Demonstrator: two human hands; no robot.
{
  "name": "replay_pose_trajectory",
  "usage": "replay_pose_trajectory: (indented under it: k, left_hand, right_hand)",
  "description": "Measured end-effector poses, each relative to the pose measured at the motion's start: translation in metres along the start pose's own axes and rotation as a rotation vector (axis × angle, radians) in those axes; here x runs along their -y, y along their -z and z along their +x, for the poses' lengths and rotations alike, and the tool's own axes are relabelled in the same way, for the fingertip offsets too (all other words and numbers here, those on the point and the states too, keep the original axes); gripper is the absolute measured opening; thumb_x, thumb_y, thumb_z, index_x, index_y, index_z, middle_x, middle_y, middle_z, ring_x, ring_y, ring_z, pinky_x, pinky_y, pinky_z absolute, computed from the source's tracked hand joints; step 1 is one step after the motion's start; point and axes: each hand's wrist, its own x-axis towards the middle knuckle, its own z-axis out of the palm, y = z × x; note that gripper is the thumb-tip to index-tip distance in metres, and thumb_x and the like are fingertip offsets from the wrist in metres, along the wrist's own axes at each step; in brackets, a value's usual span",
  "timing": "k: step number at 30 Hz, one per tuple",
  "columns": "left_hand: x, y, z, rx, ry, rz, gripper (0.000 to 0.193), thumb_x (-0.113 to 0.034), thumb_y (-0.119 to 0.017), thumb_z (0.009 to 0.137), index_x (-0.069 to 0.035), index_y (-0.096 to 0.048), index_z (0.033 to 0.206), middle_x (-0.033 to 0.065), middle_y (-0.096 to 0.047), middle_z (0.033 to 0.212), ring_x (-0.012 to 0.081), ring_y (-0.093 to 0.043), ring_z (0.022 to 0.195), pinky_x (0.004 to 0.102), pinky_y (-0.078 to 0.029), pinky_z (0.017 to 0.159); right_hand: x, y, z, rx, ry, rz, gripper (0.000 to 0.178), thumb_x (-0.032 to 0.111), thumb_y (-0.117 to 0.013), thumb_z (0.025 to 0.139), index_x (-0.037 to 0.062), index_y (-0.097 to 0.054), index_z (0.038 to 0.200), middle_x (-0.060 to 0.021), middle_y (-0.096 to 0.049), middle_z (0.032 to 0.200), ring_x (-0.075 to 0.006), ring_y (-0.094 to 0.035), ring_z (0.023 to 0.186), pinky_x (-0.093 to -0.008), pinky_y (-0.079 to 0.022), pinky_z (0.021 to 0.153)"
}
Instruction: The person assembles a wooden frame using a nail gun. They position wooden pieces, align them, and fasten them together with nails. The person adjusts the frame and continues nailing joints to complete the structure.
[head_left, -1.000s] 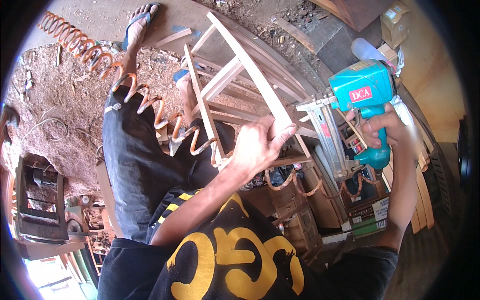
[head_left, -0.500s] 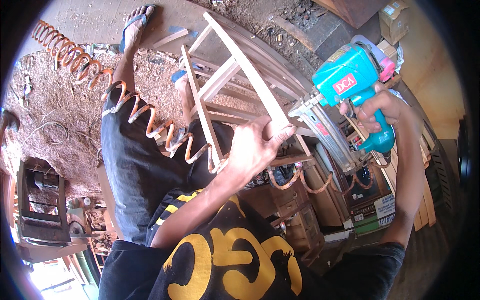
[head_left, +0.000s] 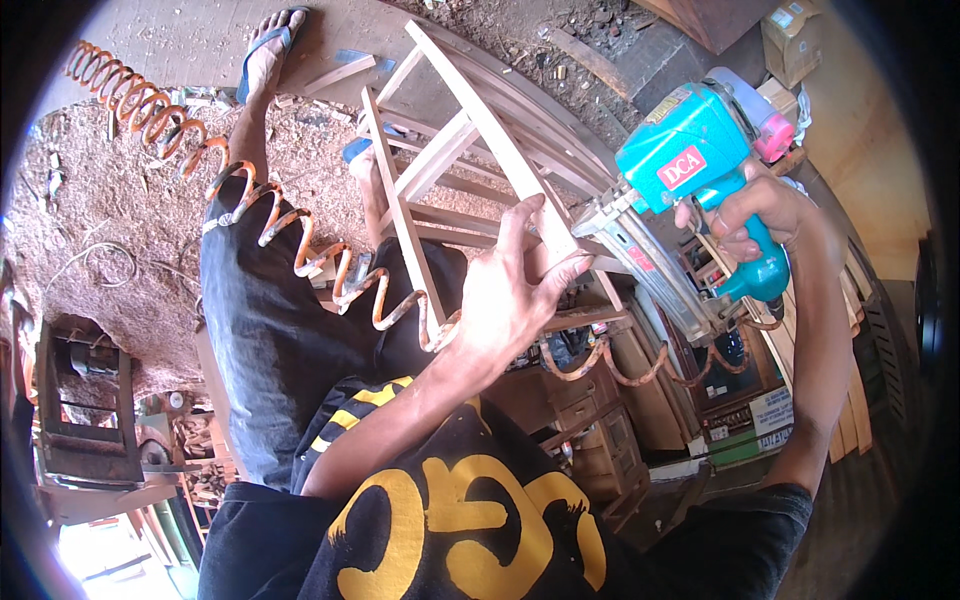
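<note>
Wooden frame (head_left: 485,130) at picture's upper centre; left hand (head_left: 510,295) pinches its lower end between fingers. Right hand (head_left: 765,215), right of picture, grips nail gun (head_left: 680,160), nose near joint. Best: hold gun square, left fingers clear.

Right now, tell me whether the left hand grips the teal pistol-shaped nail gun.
No, the right hand grips the teal nail gun, while the left hand holds the pale wooden frame.
</note>
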Motion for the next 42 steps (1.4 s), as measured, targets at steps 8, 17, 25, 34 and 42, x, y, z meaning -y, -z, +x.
replay_pose_trajectory:
  k: [8, 17, 25, 34, 42]
  left_hand:
    - [0.007, 0.0, 0.0, -0.142, -0.215, 0.197, 0.068, -0.035, -0.085, 0.076, -0.001, -0.055, 0.127, 0.0202, -0.051, 0.126, 0.0323, -0.051, 0.124, 0.0447, -0.044, 0.101]
    - [0.02, -0.001, 0.006, -0.128, -0.34, 0.272, 0.07, -0.035, -0.084, 0.075, 0.001, -0.053, 0.127, 0.0201, -0.04, 0.149, 0.04, -0.037, 0.14, 0.0498, -0.035, 0.113]
    - [0.007, 0.001, -0.01, -0.133, -0.131, 0.199, 0.067, -0.026, -0.086, 0.075, 0.003, -0.045, 0.12, 0.0232, -0.059, 0.113, 0.0362, -0.06, 0.109, 0.0477, -0.047, 0.093]
    - [0.016, 0.004, -0.008, 0.107, 0.095, 0.317, 0.039, -0.024, -0.069, 0.087, 0.006, -0.052, 0.105, 0.0257, -0.066, 0.077, 0.0427, -0.068, 0.079, 0.0479, -0.054, 0.072]
    - [0.021, 0.004, -0.004, 0.183, 0.117, 0.313, 0.033, -0.016, -0.058, 0.087, 0.008, -0.058, 0.11, 0.0293, -0.066, 0.076, 0.044, -0.068, 0.078, 0.0481, -0.054, 0.073]
  right_hand:
    - [-0.003, 0.004, 0.007, 0.027, 0.025, -0.013, 0.035, 0.003, -0.063, 0.067, -0.005, -0.067, 0.101, -0.0059, -0.057, 0.058, -0.0088, -0.043, 0.036, -0.024, -0.035, 0.034]
    - [0.001, 0.002, 0.005, -0.002, -0.017, -0.017, 0.038, 0.004, -0.064, 0.066, -0.0068, -0.066, 0.102, -0.0064, -0.056, 0.057, -0.0092, -0.043, 0.036, -0.0251, -0.036, 0.034]
    - [0.003, 0.0, 0.005, -0.01, -0.015, -0.018, 0.038, 0.003, -0.063, 0.065, -0.0073, -0.066, 0.101, -0.0063, -0.055, 0.056, -0.0096, -0.043, 0.035, -0.0254, -0.035, 0.033]
    - [0.002, 0.001, 0.004, -0.012, -0.01, -0.005, 0.037, 0.002, -0.064, 0.065, -0.0072, -0.066, 0.1, -0.0067, -0.057, 0.058, -0.0088, -0.043, 0.035, -0.0248, -0.035, 0.033]
    - [0.003, 0.0, 0.006, -0.011, -0.004, -0.021, 0.037, 0.003, -0.063, 0.064, -0.0069, -0.066, 0.099, -0.0063, -0.056, 0.057, -0.008, -0.042, 0.036, -0.0239, -0.034, 0.033]
